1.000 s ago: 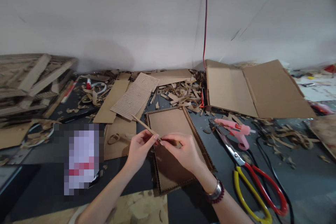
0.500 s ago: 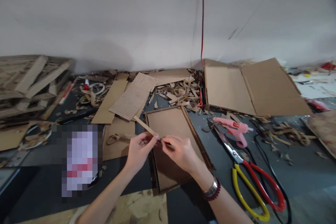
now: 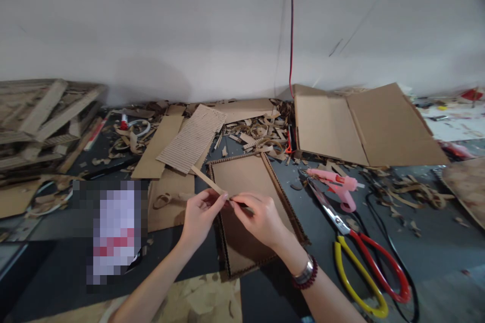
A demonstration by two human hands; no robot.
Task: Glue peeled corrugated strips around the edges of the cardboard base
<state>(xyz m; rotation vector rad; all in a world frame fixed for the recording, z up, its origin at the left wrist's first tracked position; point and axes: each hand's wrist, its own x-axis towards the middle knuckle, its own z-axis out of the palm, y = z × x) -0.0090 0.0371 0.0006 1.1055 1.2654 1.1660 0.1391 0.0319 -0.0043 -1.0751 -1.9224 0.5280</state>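
Observation:
A narrow cardboard strip (image 3: 206,178) is pinched in my left hand (image 3: 201,213), its free end pointing up and to the left. My right hand (image 3: 259,216) has thumb and fingers closed together at the strip's near end, close to the left fingertips; whatever lies between those fingers is too small to see. Both hands are above the left side of a shallow cardboard tray (image 3: 242,171) with corrugated edging along its rim. A sheet of ribbed cardboard (image 3: 193,139) lies beyond the left hand, on top of flat cardboard pieces (image 3: 157,149).
Scissors (image 3: 343,227) with red and yellow handles and a pink glue gun (image 3: 337,181) lie at the right. A folded cardboard panel (image 3: 394,126) stands behind them. Cardboard scraps (image 3: 257,133) litter the table's back, and a stack of cardboard strips (image 3: 49,116) is at far left.
Hardly anything differs. Both hands keep their pinched pose over the tray with the strip between them, and the view has shifted very slightly.

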